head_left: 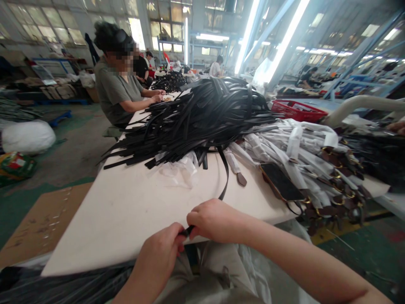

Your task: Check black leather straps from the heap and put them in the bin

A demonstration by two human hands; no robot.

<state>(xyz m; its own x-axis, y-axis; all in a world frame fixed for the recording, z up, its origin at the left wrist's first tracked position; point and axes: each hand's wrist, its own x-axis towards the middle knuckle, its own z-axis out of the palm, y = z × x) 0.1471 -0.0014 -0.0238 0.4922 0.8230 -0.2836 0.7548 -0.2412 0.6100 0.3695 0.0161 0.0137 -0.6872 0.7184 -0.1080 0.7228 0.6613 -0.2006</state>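
Both hands [160,246] pinch a strap [227,174] (black, narrow) between them.

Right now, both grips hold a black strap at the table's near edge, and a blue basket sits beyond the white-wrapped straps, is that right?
Not quite: the basket is red, as the head view shows. The rest stands: the left grip and right grip hold a black strap at the near edge of the table, and the basket sits beyond the white-wrapped straps.
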